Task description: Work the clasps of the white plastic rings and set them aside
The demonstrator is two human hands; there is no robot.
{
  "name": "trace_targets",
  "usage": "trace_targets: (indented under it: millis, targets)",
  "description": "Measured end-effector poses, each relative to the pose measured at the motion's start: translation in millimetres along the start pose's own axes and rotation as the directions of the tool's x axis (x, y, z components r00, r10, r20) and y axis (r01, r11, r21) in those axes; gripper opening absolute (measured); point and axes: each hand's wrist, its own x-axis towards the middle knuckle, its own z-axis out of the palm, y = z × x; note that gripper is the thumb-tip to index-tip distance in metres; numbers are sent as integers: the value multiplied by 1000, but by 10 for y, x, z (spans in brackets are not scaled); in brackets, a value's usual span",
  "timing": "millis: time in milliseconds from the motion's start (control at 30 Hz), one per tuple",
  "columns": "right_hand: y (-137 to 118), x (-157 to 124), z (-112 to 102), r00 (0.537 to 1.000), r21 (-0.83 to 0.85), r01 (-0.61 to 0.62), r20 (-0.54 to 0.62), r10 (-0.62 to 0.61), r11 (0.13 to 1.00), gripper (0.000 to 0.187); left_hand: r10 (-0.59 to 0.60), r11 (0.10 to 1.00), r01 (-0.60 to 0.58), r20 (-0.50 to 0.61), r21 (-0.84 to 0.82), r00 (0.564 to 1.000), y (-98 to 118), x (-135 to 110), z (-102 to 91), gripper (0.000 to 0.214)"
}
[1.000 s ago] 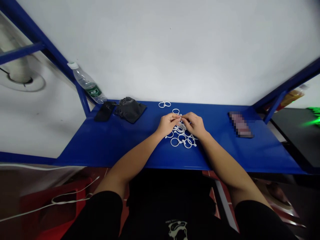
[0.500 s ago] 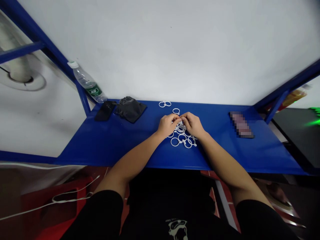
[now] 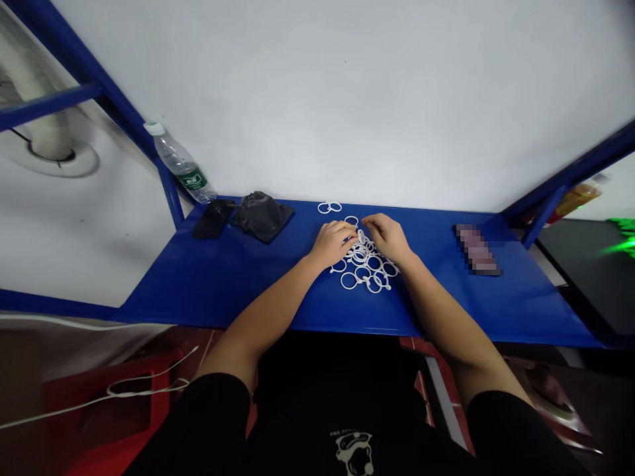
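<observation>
Both hands rest over a heap of white plastic rings at the middle of the blue bench. The left hand lies curled at the heap's nine o'clock edge, fingers bent down onto the nearest rings. The right hand sits at about one o'clock of the heap, fingertips drawn together and pointing toward the left hand. A single ring shows in the narrow gap between the two hands; it seems pinched by the right fingertips, though at this size I cannot tell for certain whether either hand truly grips it. The hands are close but not touching.

The work in hand looks like handling the rings one at a time, perhaps linking or sorting them. A next move would call for a fine fingertip pinch on one ring without dragging its neighbours along, since they overlap.

A lone ring lies just beyond the hands at twelve o'clock, and a linked pair farther back near the wall. At ten o'clock are a black pouch and a water bottle; at three o'clock lies a blurred flat object.
</observation>
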Motion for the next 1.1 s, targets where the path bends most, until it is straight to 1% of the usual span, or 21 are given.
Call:
trace_targets:
  millis: [67, 133, 167, 267, 333, 433, 533, 600, 667, 733, 800, 900, 1033, 1100]
  targets:
    - [122, 138, 15, 992, -31, 38, 125, -34, 999, 35, -12, 1000, 12, 17, -4, 1000, -2, -1, -7, 4]
    - [229, 277, 63, 964, -77, 64, 264, -41, 995, 42, -50, 999, 50, 21, -10, 999, -9, 1, 0, 6]
    - [273, 340, 93, 948, -105, 62, 318, -26, 992, 45, -75, 997, 75, 21, -12, 997, -19, 3, 7, 7]
    - [367, 478, 175, 906, -183, 55, 422, 28, 982, 50, -148, 989, 149, 28, -19, 989, -68, 16, 31, 9]
    - [408, 516, 206, 893, -223, 74, 449, 35, 972, 51, -172, 984, 174, 42, -34, 984, -103, 25, 42, 9]
    - [450, 486, 200, 898, -266, 70, 436, 56, 961, 44, -187, 981, 190, 54, -48, 981, -132, 31, 54, 9]
    - [440, 380, 135, 928, -253, 7, 363, 88, 968, 37, -208, 977, 210, 42, -38, 977, -127, 29, 68, 7]
    - [376, 292, 79, 961, -170, -20, 268, 66, 985, 33, -202, 979, 203, 30, -30, 979, -115, 26, 77, 10]
    - [264, 202, 37, 987, -48, -16, 161, 24, 999, 27, -168, 985, 168, 14, -22, 986, -100, 22, 82, 16]
    - [127, 117, 19, 996, 43, 0, 86, -4, 999, 23, -120, 993, 120, 0, -1, 993, -86, 15, 78, 17]
    - [0, 43, 21, 999, 93, 12, 36, -16, 996, 21, -76, 997, 77, -7, 30, 997, -73, 6, 67, 15]
    - [-118, -33, 28, 1000, 140, 14, 18, -17, 990, 21, -13, 997, 14, -5, 70, 1000, -54, -13, 41, 20]
    - [-169, -66, 9, 999, 181, 12, 47, -20, 983, 22, 69, 992, -69, 0, 106, 998, -29, -29, 7, 23]
    - [-189, -61, -2, 998, 204, 9, 55, -20, 979, 23, 93, 989, -92, -2, 116, 996, -16, -29, -6, 25]
